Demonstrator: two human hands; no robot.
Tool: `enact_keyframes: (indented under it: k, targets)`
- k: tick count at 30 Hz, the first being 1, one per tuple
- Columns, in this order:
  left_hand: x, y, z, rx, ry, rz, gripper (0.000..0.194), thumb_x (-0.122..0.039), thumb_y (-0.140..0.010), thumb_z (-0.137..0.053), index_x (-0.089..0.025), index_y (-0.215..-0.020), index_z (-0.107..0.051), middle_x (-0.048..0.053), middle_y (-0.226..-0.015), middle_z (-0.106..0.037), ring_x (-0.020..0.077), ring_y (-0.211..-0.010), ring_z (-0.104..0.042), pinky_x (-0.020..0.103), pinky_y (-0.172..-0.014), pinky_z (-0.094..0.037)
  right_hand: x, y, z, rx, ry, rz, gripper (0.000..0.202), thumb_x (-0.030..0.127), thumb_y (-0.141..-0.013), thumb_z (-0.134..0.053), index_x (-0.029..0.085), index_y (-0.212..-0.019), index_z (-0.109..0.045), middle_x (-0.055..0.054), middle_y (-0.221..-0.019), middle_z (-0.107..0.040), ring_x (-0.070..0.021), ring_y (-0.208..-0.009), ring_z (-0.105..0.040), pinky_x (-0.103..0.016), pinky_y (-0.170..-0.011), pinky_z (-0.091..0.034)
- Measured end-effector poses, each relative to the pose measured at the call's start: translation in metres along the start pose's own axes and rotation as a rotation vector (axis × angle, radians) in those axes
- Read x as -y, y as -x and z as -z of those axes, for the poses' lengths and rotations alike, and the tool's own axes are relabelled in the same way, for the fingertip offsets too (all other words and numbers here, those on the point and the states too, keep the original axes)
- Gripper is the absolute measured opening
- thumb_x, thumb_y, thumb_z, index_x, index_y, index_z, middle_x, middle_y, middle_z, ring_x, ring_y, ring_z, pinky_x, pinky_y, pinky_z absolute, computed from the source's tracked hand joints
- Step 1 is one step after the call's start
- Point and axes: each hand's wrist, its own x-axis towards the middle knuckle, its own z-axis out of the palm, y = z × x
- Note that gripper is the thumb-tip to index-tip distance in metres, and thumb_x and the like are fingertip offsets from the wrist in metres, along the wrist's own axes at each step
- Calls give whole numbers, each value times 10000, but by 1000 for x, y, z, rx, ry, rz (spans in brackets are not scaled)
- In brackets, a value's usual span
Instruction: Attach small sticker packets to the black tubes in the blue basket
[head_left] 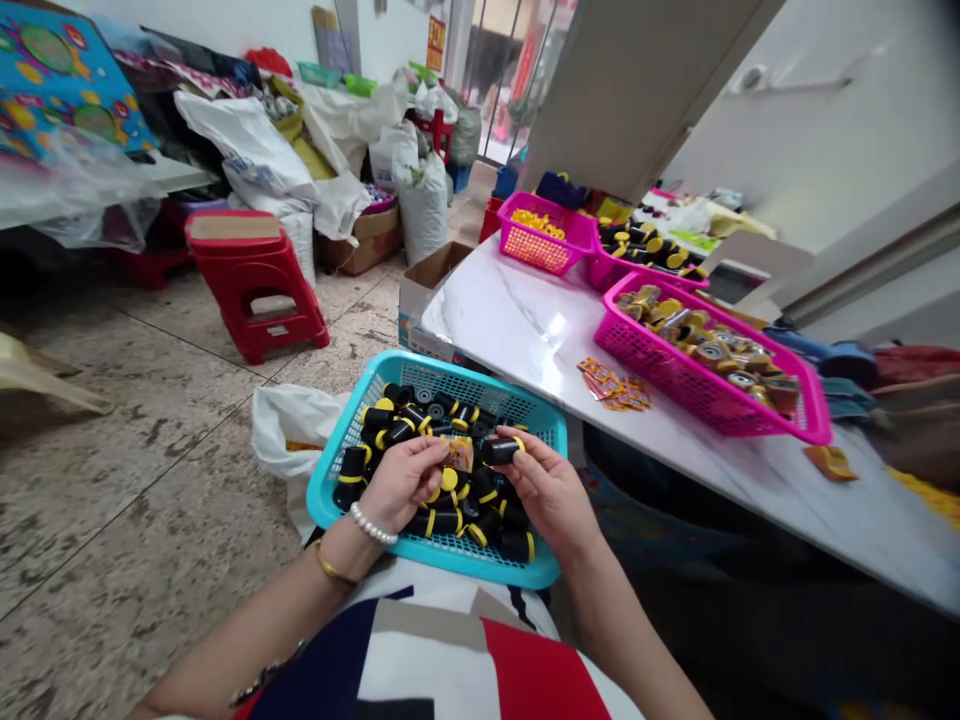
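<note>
A turquoise basket (322, 490) rests on my lap, filled with small black cylinders with yellow rims or caps (442, 520). Above it my left hand (401, 480) pinches a small printed orange label (459, 453) between thumb and fingertips. My right hand (551, 485) grips one black cylinder with a yellow rim (501, 450), held on its side close to the label. Label and cylinder are apart. More printed labels (615, 386) lie in a loose pile on the white table to the right.
On the marble-patterned table (517, 320) stand a pink basket of labelled cylinders (712, 340), one of black cylinders (645, 245) and one of yellow pieces (532, 225). A red stool (255, 280), a cardboard box (424, 300) and a white bag (289, 430) stand on the floor.
</note>
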Motion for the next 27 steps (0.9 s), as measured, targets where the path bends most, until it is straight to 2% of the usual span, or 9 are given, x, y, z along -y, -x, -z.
enact_keyframes:
  k: [4,9,14,20,24,27]
  targets:
    - [-1,2,-1,20,31,5,311,-356,-683,-766,-122,-815,-611,-64,-454,-493,11,-323,-357,118,-305,-146,-14,-1,-2,32,17,-43,299,347,-779,-710,226,-1051,-702,-38,-1033,-703,-167,-880,-642,-282,-808,-511]
    - [-2,2,0,64,99,0,286,-320,-688,-768,-105,-780,-603,-26,-592,-581,-14,-332,-363,114,-301,-175,-19,-4,1,32,146,-32,294,368,-807,-680,221,-1060,-687,-40,-1049,-700,-153,-832,-639,-269,-773,-508]
    - [-1,2,1,79,129,11,261,-301,-716,-749,-100,-802,-607,-26,-579,-571,-12,-334,-361,107,-298,-179,-14,1,-9,7,290,70,296,369,-820,-661,227,-1079,-651,-49,-1110,-691,-196,-977,-648,-327,-905,-495]
    - [-1,1,4,101,181,18,224,-287,-751,-717,-117,-797,-578,-58,-512,-508,-6,-323,-346,109,-303,-189,-15,11,-17,1,299,138,273,342,-860,-615,248,-1116,-599,-63,-1207,-648,-207,-1067,-629,-357,-954,-489]
    - [2,0,5,112,147,16,237,-306,-759,-710,-124,-816,-571,-42,-553,-538,-1,-329,-366,123,-298,-144,-14,10,-16,42,267,94,258,347,-857,-620,246,-1093,-603,-63,-1215,-642,-209,-1072,-627,-376,-973,-485]
    - [4,1,5,131,111,10,243,-318,-764,-708,-119,-818,-579,-42,-559,-536,-5,-336,-369,125,-306,-142,-15,6,-16,43,193,37,241,368,-843,-633,234,-1042,-607,-61,-1154,-667,-209,-996,-657,-379,-902,-533]
